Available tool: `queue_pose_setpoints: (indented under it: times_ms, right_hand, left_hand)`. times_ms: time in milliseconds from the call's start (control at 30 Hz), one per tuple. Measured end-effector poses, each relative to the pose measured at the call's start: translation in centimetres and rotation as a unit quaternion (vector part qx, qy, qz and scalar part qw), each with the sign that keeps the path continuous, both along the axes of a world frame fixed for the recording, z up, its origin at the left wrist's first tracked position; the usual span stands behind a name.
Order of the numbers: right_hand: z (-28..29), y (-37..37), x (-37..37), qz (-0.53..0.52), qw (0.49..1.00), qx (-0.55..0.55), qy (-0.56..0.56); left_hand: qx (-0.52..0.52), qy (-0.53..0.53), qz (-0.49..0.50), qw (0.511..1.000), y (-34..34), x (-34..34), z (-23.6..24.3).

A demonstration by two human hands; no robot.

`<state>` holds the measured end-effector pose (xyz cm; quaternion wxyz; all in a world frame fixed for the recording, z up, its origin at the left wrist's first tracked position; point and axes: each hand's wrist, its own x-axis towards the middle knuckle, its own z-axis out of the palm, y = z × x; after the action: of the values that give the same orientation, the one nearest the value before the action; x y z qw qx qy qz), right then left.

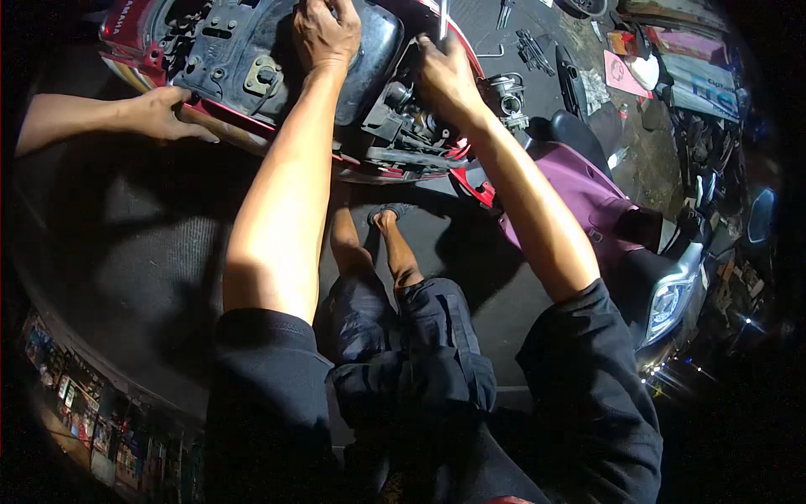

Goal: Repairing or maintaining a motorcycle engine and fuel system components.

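Observation:
A red motor scooter (134,38) lies open at the top, its dark under-seat tub (243,50) exposed. My left hand (326,34) presses down on the rim of that tub, fingers curled over its edge. My right hand (445,71) reaches into the engine bay (411,126) beside the tub and grips a thin metal tool (442,18) that stands upright. Another person's hand (164,113) comes in from the left and rests on the scooter's red side panel.
A purple scooter (588,202) with a headlamp (667,302) stands at the right. Loose tools and parts (529,50) lie on the dark floor beyond. Boxes and clutter (688,76) fill the far right. My legs (395,252) stand on a dark mat.

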<state>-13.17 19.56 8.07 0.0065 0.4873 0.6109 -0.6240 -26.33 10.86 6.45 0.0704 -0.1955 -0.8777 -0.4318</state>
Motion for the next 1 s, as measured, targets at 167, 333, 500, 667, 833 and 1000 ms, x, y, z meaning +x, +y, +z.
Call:
queue_pose_setpoints:
  times_ms: [167,333,500,667,833,1000]
  right_hand:
    - [1.4,2.8,-0.1,0.481,0.804,0.35,0.008]
    - [1.2,6.6,-0.2,0.542,0.719,0.435,-0.002]
    - [1.2,5.5,0.5,0.579,0.669,0.466,-0.001]
    - [1.0,3.6,1.7,0.525,0.692,0.492,0.054]
    - [-0.2,4.6,2.0,0.521,0.675,0.522,-0.029]
    - [2.3,5.5,-1.0,0.545,0.696,0.458,-0.088]
  left_hand:
    - [0.028,0.017,-0.021,0.999,-0.1,-0.7,-1.1]
    - [0.061,0.004,-0.013,0.998,0.3,-0.6,-1.7]
    - [0.223,-0.065,0.005,0.973,0.0,-1.5,-2.1]
    - [0.272,-0.091,0.025,0.958,-0.4,-1.9,-2.5]
    - [0.243,-0.128,0.024,0.961,-0.2,-1.6,-2.0]
    - [-0.01,-0.021,0.038,0.999,-0.2,1.6,2.2]
